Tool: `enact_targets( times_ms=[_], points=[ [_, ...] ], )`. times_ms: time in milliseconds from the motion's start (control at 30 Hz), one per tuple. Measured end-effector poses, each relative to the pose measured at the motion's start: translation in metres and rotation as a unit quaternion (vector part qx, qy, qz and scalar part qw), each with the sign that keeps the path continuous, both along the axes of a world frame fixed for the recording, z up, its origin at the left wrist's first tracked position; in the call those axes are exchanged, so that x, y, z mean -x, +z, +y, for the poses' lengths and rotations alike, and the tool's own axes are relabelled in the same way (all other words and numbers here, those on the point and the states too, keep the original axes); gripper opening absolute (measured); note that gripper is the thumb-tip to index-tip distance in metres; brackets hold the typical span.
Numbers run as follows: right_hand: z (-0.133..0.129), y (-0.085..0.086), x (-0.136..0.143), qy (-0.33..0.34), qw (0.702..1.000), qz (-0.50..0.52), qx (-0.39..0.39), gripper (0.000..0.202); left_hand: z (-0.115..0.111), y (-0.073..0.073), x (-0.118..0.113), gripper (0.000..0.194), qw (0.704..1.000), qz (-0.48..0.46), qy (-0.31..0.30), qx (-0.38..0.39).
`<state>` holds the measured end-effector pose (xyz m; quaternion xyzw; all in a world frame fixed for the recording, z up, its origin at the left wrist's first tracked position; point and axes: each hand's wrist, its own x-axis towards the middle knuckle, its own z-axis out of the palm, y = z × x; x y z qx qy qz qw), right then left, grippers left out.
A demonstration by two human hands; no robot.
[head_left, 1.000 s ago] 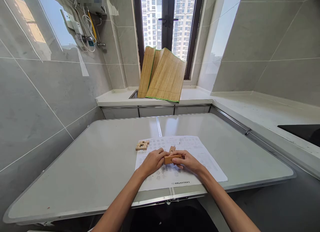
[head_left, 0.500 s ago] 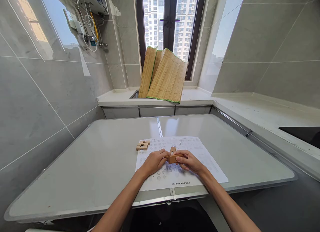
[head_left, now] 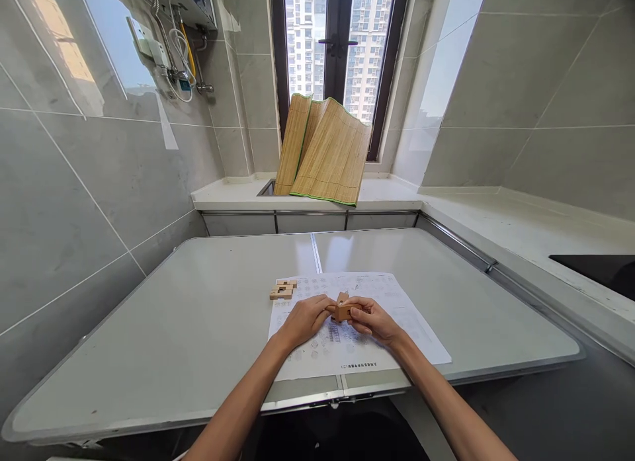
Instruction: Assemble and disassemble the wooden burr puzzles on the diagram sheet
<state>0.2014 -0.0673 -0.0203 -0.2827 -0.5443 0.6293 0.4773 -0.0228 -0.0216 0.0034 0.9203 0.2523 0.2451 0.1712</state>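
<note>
while the right hand (head_left: 376, 321) pinches the wooden block (head_left: 343, 313) between thumb and fingers, the left hand (head_left: 308, 315) meets its left end with curled fingers; whether these grip or only steady it, i cannot tell. the block sits between the 2 hands, about equally near both, its long axis running roughly crosswise. a second piece (head_left: 342, 297) juts up just beyond it. underneath lies a printed sheet (head_left: 417, 342) on the pale bench (head_left: 173, 329). farther out and to the left, notched wooden pieces (head_left: 283, 290) rest together at the sheet's far left corner.
</note>
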Motion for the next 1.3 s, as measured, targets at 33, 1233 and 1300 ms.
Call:
enact_targets(
  times_ms=[33,1233,1300],
  points=[
    [0.0,0.001,0.001,-0.008,1.0,0.0,-0.006,0.036,0.0,0.0,0.0,0.029,1.0,0.0,0.001,0.001],
    [0.01,-0.021,0.004,-0.411,0.863,-0.283,-0.079,0.042,0.008,-0.023,-0.001,0.031,0.982,0.022,0.187,-0.028],
    [0.01,-0.023,0.004,-0.421,0.842,-0.328,-0.075,0.037,0.008,-0.022,-0.001,0.029,0.98,0.023,0.197,-0.033]
  ],
)
